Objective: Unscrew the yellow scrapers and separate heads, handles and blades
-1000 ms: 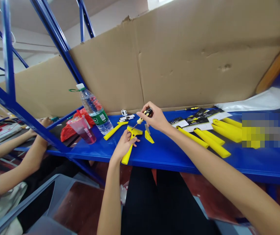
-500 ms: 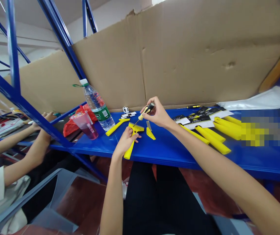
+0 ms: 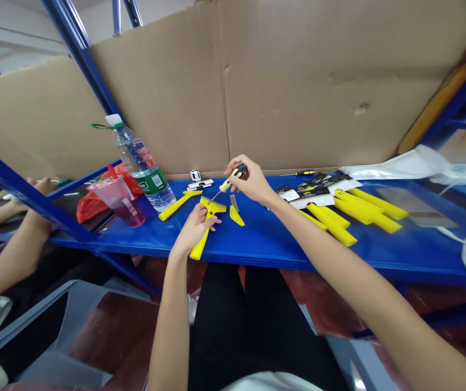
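My left hand (image 3: 193, 227) is closed around a yellow T-shaped scraper (image 3: 200, 245), its head pointing away from me. In my right hand (image 3: 250, 179) is a screwdriver (image 3: 225, 185) with a black and pale yellow handle. The screwdriver's shaft slants down to the scraper's head; whether its tip sits in a screw is too small to tell. Just right of the scraper lie a loose yellow cover piece (image 3: 236, 216) and a thin grey blade (image 3: 233, 203). A second yellow scraper handle (image 3: 178, 207) rests to the left.
On the blue table (image 3: 257, 239) stand a water bottle (image 3: 145, 168) and a pink cup (image 3: 125, 203) at left. Several yellow handles (image 3: 334, 225), printed cards (image 3: 318, 190), another screwdriver (image 3: 305, 172) and a phone (image 3: 415, 206) lie right. Cardboard (image 3: 298, 92) rises behind. A co-worker's arms (image 3: 17, 244) are far left.
The camera view has turned right, so things appear shifted left. Both hands keep their holds on the scraper and the screwdriver, with the shaft still at the scraper's head.
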### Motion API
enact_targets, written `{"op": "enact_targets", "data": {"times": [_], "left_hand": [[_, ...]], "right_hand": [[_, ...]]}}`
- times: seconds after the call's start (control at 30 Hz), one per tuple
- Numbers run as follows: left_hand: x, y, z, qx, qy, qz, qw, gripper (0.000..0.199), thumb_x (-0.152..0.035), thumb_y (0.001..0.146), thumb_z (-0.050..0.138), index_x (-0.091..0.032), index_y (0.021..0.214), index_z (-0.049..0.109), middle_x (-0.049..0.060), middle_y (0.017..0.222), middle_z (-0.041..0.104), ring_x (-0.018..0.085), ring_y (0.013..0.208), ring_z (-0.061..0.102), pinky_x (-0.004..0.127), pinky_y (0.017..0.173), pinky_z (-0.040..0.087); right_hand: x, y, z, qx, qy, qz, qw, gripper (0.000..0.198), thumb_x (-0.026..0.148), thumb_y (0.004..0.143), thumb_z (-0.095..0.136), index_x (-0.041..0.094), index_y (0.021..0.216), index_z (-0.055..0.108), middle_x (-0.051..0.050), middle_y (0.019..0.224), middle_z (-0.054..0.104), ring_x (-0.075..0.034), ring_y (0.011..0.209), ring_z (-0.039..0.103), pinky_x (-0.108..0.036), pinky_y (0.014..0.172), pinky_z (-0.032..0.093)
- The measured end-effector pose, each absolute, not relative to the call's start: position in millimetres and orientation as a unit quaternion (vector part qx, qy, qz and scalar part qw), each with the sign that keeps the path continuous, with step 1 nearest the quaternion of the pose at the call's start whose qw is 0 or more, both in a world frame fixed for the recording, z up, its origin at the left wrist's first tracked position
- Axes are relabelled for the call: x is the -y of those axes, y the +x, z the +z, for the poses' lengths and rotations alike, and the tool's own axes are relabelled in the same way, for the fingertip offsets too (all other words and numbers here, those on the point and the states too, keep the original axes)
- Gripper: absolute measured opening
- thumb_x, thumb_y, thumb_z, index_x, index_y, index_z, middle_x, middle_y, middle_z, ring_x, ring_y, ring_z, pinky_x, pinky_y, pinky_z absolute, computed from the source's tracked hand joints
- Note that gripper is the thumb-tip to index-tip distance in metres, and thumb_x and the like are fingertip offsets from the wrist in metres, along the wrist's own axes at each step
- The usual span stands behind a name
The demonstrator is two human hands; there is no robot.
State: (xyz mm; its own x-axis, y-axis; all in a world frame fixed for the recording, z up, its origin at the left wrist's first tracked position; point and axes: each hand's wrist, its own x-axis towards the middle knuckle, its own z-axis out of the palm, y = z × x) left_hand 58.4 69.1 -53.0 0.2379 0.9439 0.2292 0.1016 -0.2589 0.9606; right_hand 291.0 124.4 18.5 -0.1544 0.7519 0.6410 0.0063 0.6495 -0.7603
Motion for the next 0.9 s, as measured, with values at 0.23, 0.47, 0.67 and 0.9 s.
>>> {"op": "enact_targets", "data": {"times": [0.23, 0.47, 0.67, 0.9], "left_hand": [[-68.6, 59.8, -51.6, -0.406, 0.637, 0.469, 0.458, 0.046, -0.040, 0.085, 0.086, -0.021, 0.116, 0.057, 0.011, 0.120, 0.076, 0.026, 0.100, 0.081, 0.029, 0.068, 0.057], [-65.3, 58.3, -49.7, -0.410, 0.641, 0.467, 0.451, 0.042, -0.040, 0.089, 0.085, -0.021, 0.115, 0.057, 0.011, 0.120, 0.075, 0.027, 0.103, 0.080, 0.030, 0.070, 0.058], [-62.9, 58.7, -48.2, -0.413, 0.645, 0.452, 0.457, 0.045, -0.040, 0.088, 0.084, -0.021, 0.120, 0.059, 0.013, 0.127, 0.075, 0.028, 0.108, 0.080, 0.031, 0.074, 0.059], [-65.2, 58.5, -49.0, -0.414, 0.635, 0.459, 0.463, 0.044, -0.038, 0.086, 0.084, -0.020, 0.117, 0.059, 0.014, 0.125, 0.077, 0.029, 0.105, 0.081, 0.032, 0.073, 0.060]], "right_hand": [[-132.9, 290.8, 10.8, 0.672, -0.303, 0.299, 0.606, 0.033, 0.049, 0.090, 0.082, 0.026, 0.109, 0.068, -0.004, 0.100, 0.077, -0.012, 0.050, 0.060, -0.030, 0.045, 0.047], [-135.6, 294.8, 8.6, 0.673, -0.338, 0.277, 0.597, 0.034, 0.050, 0.089, 0.080, 0.022, 0.107, 0.074, -0.008, 0.101, 0.080, -0.014, 0.053, 0.060, -0.033, 0.048, 0.048], [-135.4, 293.4, 9.4, 0.685, -0.297, 0.264, 0.611, 0.036, 0.038, 0.085, 0.074, 0.025, 0.117, 0.064, -0.006, 0.106, 0.077, -0.015, 0.061, 0.063, -0.034, 0.054, 0.052], [-125.2, 292.3, 13.6, 0.735, -0.272, 0.217, 0.582, 0.029, 0.042, 0.092, 0.075, 0.025, 0.115, 0.071, -0.005, 0.103, 0.079, -0.020, 0.077, 0.070, -0.035, 0.067, 0.054]]}}
